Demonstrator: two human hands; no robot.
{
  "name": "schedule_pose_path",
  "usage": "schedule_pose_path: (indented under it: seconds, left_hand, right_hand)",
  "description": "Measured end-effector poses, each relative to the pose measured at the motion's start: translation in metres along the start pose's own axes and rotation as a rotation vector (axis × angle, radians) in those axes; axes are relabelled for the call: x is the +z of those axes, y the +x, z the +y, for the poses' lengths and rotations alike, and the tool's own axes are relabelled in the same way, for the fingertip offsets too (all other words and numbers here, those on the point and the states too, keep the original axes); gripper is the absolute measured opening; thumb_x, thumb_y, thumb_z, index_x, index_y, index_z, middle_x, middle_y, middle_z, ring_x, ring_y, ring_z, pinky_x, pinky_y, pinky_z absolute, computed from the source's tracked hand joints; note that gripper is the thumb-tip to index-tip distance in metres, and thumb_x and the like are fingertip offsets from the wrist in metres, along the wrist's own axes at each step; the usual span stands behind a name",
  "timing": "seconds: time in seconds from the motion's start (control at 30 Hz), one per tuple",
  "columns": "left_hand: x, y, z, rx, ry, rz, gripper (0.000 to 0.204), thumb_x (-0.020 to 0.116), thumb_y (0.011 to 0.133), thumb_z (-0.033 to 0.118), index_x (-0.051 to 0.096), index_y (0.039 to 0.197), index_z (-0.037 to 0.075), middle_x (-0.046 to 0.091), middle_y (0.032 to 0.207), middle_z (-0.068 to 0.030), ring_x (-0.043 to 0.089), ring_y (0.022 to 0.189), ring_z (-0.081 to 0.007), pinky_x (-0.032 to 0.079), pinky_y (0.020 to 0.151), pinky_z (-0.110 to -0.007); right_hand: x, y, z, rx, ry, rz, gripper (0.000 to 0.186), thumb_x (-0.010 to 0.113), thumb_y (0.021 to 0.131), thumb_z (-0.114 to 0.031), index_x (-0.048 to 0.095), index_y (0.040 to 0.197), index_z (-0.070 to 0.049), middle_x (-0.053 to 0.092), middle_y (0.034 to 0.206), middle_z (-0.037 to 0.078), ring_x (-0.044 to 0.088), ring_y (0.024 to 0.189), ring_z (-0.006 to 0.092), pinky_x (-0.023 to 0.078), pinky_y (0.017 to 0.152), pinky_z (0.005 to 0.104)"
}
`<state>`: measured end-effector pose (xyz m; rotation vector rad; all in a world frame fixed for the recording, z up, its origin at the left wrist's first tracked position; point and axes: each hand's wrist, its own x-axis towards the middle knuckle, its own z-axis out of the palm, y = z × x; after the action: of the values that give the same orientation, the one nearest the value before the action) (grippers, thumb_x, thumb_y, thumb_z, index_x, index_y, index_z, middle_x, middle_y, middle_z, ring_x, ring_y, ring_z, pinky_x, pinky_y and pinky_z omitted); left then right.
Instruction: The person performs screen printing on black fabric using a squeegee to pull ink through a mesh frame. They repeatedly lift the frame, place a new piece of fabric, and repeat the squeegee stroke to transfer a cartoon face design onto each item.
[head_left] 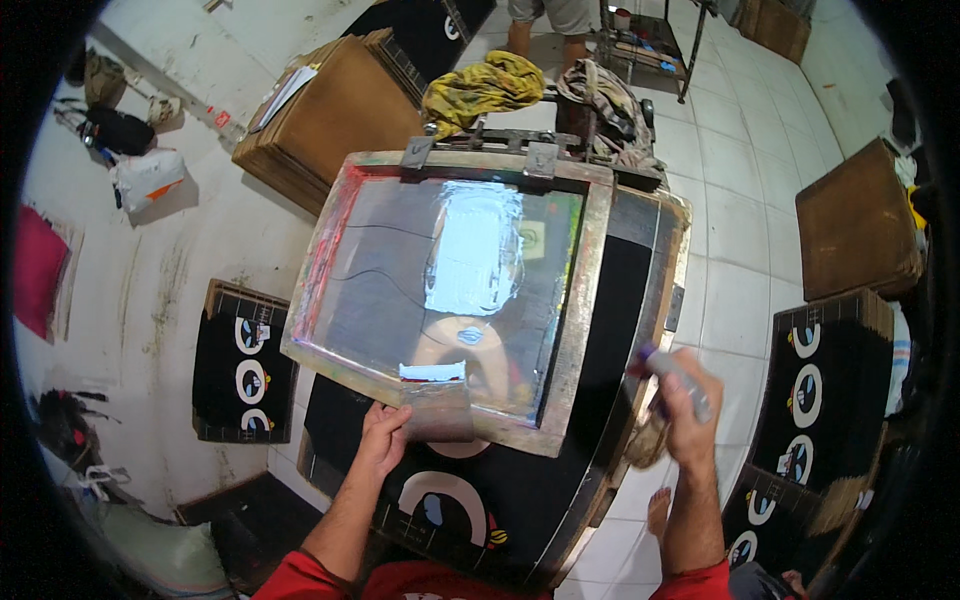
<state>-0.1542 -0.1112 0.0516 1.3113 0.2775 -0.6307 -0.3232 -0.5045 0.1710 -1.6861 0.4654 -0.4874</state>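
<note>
My left hand (380, 437) grips a flat squeegee (438, 412) with a light blue ink bead along its far edge. It hovers over the near rim of a wooden screen-printing frame (584, 310). On the mesh lies a thick patch of light blue ink (478, 250), with a small dab below it. Off to the right, my right hand (692, 405) is closed around a grey tube-like object (686, 384) with a purple end; motion blurs it. Under the frame is a black panel (350, 425) printed with a white ring and small coloured shapes.
Metal clamps (541, 158) hold the frame's far edge. Behind them hang a yellow rag (485, 90) and a patterned cloth (612, 105). Brown board stacks (330, 115) stand at the far left. Printed black panels (245, 362) lie on both sides. A person (550, 20) stands beyond.
</note>
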Motion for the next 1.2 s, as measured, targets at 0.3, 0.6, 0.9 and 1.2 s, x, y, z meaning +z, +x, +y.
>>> schedule_pose_path:
  seconds: [0.3, 0.6, 0.9, 1.2]
  left_hand:
    - [-0.016, 0.003, -0.001, -0.082, -0.059, -0.073, 0.056, 0.074, 0.092, 0.009, 0.049, 0.141, -0.001, 0.063, 0.135, -0.0144, 0.062, 0.124, -0.0285, 0.047, 0.11, -0.048]
    - [-0.016, 0.001, -0.001, -0.081, -0.003, -0.066, 0.047, 0.073, 0.094, 0.017, 0.057, 0.134, -0.003, 0.066, 0.132, -0.0167, 0.063, 0.123, -0.0311, 0.047, 0.111, -0.047]
    - [-0.046, 0.005, 0.01, -0.116, 0.041, -0.1, 0.049, 0.067, 0.098, 0.025, 0.056, 0.14, 0.001, 0.063, 0.139, -0.0148, 0.059, 0.13, -0.0314, 0.043, 0.115, -0.049]
    - [-0.042, 0.007, 0.025, -0.127, 0.117, -0.164, 0.058, 0.065, 0.101, 0.032, 0.049, 0.147, 0.001, 0.059, 0.142, -0.0194, 0.057, 0.131, -0.0359, 0.045, 0.114, -0.051]
  right_hand:
    - [0.016, 0.055, 0.001, -0.268, -0.068, 0.163, 0.022, 0.072, 0.09, -0.016, 0.074, 0.101, 0.003, 0.072, 0.084, 0.016, 0.057, 0.068, 0.0243, 0.046, 0.063, 0.039]
    - [-0.03, -0.044, 0.043, 0.068, -0.08, -0.369, 0.025, 0.074, 0.088, -0.027, 0.07, 0.089, -0.001, 0.063, 0.078, 0.011, 0.056, 0.067, 0.022, 0.048, 0.065, 0.0357]
    - [-0.031, -0.217, 0.283, 0.474, -0.246, 0.686, 0.022, 0.079, 0.088, -0.016, 0.071, 0.105, -0.003, 0.067, 0.098, 0.009, 0.064, 0.094, 0.0215, 0.051, 0.09, 0.0356]
    - [0.131, -0.241, 0.495, 0.337, -0.262, 0.134, 0.037, 0.074, 0.084, -0.009, 0.071, 0.122, -0.01, 0.066, 0.135, 0.013, 0.058, 0.133, 0.0309, 0.048, 0.112, 0.0425]
